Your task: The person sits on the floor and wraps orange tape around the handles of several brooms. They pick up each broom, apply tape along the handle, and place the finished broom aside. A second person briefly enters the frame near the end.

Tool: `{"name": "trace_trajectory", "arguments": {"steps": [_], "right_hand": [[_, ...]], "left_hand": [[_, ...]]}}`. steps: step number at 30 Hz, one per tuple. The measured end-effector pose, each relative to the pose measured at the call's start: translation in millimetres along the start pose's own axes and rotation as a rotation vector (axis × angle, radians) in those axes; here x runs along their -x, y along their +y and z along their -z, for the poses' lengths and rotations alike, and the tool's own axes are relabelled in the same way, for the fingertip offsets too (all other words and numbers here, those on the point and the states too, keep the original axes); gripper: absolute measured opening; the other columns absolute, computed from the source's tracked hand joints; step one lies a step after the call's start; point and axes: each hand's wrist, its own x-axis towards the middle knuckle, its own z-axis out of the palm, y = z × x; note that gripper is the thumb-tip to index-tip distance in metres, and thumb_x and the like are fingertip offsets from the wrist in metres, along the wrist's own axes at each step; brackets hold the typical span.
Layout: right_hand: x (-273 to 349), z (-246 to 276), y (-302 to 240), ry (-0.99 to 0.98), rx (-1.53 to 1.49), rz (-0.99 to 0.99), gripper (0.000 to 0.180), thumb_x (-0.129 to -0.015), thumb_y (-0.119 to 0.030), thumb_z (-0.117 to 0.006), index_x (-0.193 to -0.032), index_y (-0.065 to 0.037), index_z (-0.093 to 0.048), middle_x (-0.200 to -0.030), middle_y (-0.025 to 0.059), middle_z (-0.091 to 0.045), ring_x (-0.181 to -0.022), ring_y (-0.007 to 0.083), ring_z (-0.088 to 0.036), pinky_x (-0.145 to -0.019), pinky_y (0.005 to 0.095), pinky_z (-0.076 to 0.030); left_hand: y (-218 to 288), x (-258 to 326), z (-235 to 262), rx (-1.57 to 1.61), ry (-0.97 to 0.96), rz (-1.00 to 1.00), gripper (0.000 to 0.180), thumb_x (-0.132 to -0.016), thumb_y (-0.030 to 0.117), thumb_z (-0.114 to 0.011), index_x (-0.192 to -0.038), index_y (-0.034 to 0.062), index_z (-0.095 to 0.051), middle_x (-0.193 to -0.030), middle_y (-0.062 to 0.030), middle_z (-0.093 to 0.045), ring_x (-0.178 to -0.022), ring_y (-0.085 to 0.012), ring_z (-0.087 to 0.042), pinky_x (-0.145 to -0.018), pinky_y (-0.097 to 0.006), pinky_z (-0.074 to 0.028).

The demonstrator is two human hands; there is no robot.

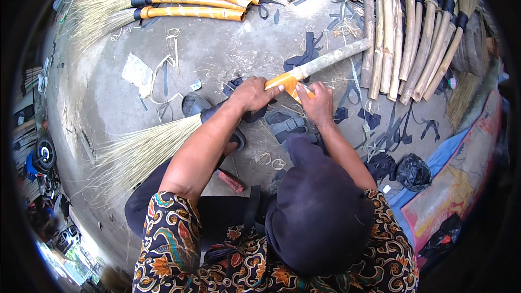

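Observation:
A broom lies slantwise across my lap, its pale bristles point(154, 144) fanning out to the left and its bare greyish handle point(336, 58) pointing up to the right. My left hand point(252, 93) is closed around the handle, at the lower end of an orange covering with white marks. From that covering an orange strip point(296, 88) runs to my right hand point(317, 101), whose fingers pinch its end. The strip lies partly wound about the handle, and bare handle shows beyond it. My left forearm hides part of the dark binding above the bristles.
Finished-looking brooms with orange handles point(195, 13) lie in a row at the far left. Brooms with bare handles point(388, 38) lie at the far right. Black strips point(393, 130), sandals point(287, 123), a red-handled tool point(230, 181) and a black plastic bag point(413, 172) are on the floor.

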Motion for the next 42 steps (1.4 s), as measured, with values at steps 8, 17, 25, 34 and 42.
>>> {"name": "trace_trajectory", "arguments": {"steps": [8, 17, 25, 34, 42], "right_hand": [[5.3, 4.7, 2.6, 0.034, 0.025, 0.034, 0.042, -0.093, -0.043, -0.083, -0.085, -0.007, -0.064, -0.089, 0.0112, -0.064, -0.085, 0.0332, -0.059, -0.082, 0.0469, -0.043], [11.4, 2.7, 7.8, 0.055, 0.012, 0.040, 0.041, -0.094, -0.042, -0.082, -0.086, -0.007, -0.063, -0.089, 0.0104, -0.065, -0.086, 0.0332, -0.060, -0.084, 0.0465, -0.043], [15.4, 10.1, 8.3, 0.024, -0.064, -0.021, 0.042, -0.095, -0.044, -0.081, -0.087, -0.006, -0.065, -0.090, 0.0111, -0.065, -0.087, 0.0327, -0.061, -0.086, 0.0458, -0.042], [16.0, 7.4, 13.2, 0.005, -0.077, -0.060, 0.042, -0.094, -0.043, -0.082, -0.088, -0.005, -0.065, -0.091, 0.0125, -0.066, -0.087, 0.0340, -0.061, -0.088, 0.0454, -0.043], [15.5, 12.4, 15.5, 0.023, 0.013, -0.055, 0.039, -0.094, -0.040, -0.083, -0.086, -0.006, -0.065, -0.090, 0.0115, -0.065, -0.088, 0.0340, -0.061, -0.087, 0.0452, -0.043]], "left_hand": [[-5.1, -2.8, -15.3, 0.186, -0.092, -0.034, 0.057, -0.109, 0.058, -0.058, -0.139, 0.0092, -0.064, -0.104, -0.0191, -0.078, -0.098, -0.0378, -0.075, -0.090, -0.046, -0.057], [-0.9, -7.2, -18.2, 0.454, -0.262, 0.148, 0.066, -0.107, 0.064, -0.058, -0.133, 0.0046, -0.066, -0.100, -0.0197, -0.077, -0.099, -0.0387, -0.075, -0.089, -0.048, -0.057], [-1.7, -6.2, -23.2, 0.191, -0.009, -0.065, 0.064, -0.108, 0.067, -0.054, -0.132, 0.0096, -0.065, -0.101, -0.0220, -0.077, -0.096, -0.0345, -0.076, -0.089, -0.047, -0.059], [19.0, -1.8, -28.8, 0.053, 0.048, -0.005, 0.070, -0.107, 0.069, -0.052, -0.130, 0.0047, -0.069, -0.110, -0.0246, -0.077, -0.107, -0.0357, -0.075, -0.098, -0.047, -0.057], [14.2, -1.9, -25.8, 0.182, -0.097, 0.027, 0.068, -0.107, 0.067, -0.054, -0.124, 0.0030, -0.069, -0.111, -0.0242, -0.077, -0.111, -0.0412, -0.074, -0.096, -0.050, -0.056]]}}
